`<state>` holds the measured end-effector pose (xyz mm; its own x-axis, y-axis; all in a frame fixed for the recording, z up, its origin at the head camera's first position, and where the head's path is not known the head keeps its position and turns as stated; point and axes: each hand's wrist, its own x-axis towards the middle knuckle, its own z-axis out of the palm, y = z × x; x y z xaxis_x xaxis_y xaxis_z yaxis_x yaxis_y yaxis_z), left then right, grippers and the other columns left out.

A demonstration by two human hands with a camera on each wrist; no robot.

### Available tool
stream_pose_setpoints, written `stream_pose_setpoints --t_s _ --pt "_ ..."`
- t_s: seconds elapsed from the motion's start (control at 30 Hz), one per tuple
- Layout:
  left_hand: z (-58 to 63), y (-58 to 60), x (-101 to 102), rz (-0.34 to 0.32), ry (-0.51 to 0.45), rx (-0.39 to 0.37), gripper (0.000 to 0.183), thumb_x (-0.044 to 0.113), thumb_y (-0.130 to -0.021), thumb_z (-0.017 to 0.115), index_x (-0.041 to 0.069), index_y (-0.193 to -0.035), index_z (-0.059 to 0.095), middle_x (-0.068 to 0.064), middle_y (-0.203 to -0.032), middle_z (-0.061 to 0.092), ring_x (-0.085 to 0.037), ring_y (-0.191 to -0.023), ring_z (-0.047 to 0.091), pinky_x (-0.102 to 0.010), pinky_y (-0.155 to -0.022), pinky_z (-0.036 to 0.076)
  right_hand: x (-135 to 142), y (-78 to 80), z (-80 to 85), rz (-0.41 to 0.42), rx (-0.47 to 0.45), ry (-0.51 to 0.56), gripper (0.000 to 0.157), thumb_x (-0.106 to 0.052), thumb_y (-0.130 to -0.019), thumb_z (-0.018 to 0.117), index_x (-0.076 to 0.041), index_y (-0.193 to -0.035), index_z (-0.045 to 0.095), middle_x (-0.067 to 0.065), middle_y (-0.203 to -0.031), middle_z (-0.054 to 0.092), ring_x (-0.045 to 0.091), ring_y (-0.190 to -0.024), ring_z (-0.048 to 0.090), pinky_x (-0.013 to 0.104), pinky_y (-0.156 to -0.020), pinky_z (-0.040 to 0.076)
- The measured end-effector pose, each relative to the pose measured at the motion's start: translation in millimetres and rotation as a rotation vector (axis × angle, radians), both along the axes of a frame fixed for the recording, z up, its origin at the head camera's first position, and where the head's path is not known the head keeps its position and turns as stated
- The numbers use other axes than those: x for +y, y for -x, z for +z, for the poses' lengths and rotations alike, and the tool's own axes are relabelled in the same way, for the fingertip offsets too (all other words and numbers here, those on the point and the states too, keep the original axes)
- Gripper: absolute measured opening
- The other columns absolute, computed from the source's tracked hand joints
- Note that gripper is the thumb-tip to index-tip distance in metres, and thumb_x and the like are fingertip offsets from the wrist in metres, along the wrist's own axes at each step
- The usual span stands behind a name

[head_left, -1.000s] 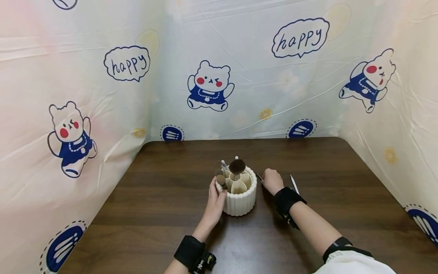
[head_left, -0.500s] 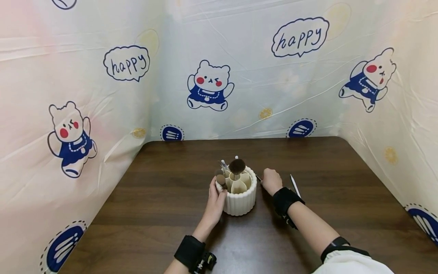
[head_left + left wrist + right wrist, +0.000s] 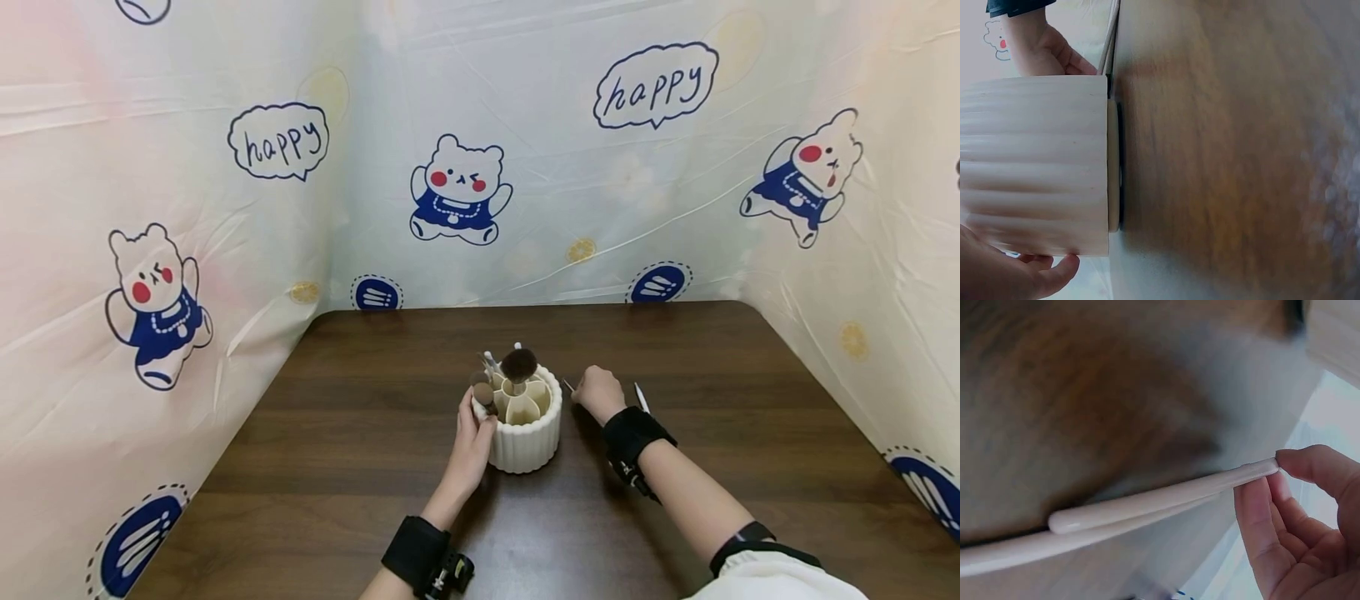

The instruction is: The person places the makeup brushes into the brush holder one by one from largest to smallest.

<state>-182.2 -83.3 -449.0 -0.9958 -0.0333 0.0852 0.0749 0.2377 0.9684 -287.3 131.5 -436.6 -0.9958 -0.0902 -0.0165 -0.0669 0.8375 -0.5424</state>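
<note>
In the head view, my left hand [image 3: 474, 446] grips the left side of a white ribbed makeup brush holder [image 3: 523, 450], which stands upright on the table. A fluffy dark makeup brush [image 3: 519, 364] and several other tools stick up from its compartments. Just right of the holder, my right hand [image 3: 598, 393] is close to the tabletop. The right wrist view shows its thumb and fingers pinching one end of a slim pale makeup brush handle [image 3: 1166, 499]. A second pale rod [image 3: 1010, 551] lies alongside; its white tip [image 3: 641, 397] shows beyond my right wrist. My right hand hides most of the pinched brush from the head camera.
The brown wooden table [image 3: 337, 450] extends around the holder on all sides. A printed curtain [image 3: 555, 183] with cartoon bears encloses its back and sides.
My right hand has shifted slightly to the right and up, and its wrist now covers more of the second pale rod. The left hand and the holder stay put.
</note>
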Motion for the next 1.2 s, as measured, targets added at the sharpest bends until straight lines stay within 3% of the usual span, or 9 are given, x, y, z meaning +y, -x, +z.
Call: stream_pose_setpoints --t_s 0.17,0.4,0.53,0.7,1.2 --pt "-1.2 0.4 0 -0.002 0.010 -0.012 0.070 0.023 -0.095 0.041 0.005 -0.153 0.006 -0.025 -0.157 0.006 -0.043 -0.144 0.015 -0.060 -0.112 0.023 4 0.4 10.2 -0.017 0.005 0.028 0.017 -0.006 -0.076 0.065 0.000 -0.061 0.067 0.005 -0.059 0.063 0.018 -0.056 0.054 0.027 -0.056 0.042" --pt "-1.0 -0.5 2 0.006 -0.008 0.034 0.071 0.027 -0.094 0.040 0.004 -0.152 0.007 -0.028 -0.156 0.008 -0.045 -0.143 0.016 -0.062 -0.111 0.022 7 1.5 26.1 -0.034 0.018 0.055 0.017 -0.005 -0.072 0.061 -0.004 -0.055 0.060 -0.003 -0.056 0.053 0.017 -0.059 0.050 0.026 -0.058 0.040" --pt "-1.2 -2.1 2 0.012 0.016 0.078 0.071 0.031 -0.094 0.039 0.003 -0.152 0.009 -0.032 -0.153 0.012 -0.048 -0.140 0.020 -0.061 -0.109 0.026 9 2.5 35.0 -0.036 0.039 0.052 0.014 -0.006 -0.075 0.061 -0.002 -0.064 0.068 0.005 -0.065 0.064 0.021 -0.065 0.058 0.034 -0.066 0.048" --pt "-0.7 0.1 1 0.000 -0.008 0.024 0.070 0.028 -0.095 0.039 0.006 -0.153 0.006 -0.026 -0.157 0.006 -0.044 -0.143 0.015 -0.062 -0.112 0.021 8 3.4 47.1 -0.036 0.063 0.067 0.014 -0.007 -0.080 0.063 0.001 -0.080 0.073 0.016 -0.087 0.072 0.029 -0.078 0.065 0.043 -0.078 0.052" --pt "-1.2 1.2 0 0.009 0.016 -0.002 0.069 0.025 -0.095 0.040 0.006 -0.153 0.007 -0.024 -0.158 0.007 -0.042 -0.144 0.015 -0.060 -0.112 0.022 -10 -0.8 90.6 -0.012 0.237 0.233 0.014 -0.012 -0.082 0.065 0.001 -0.089 0.068 0.016 -0.086 0.070 0.027 -0.078 0.064 0.035 -0.073 0.049"
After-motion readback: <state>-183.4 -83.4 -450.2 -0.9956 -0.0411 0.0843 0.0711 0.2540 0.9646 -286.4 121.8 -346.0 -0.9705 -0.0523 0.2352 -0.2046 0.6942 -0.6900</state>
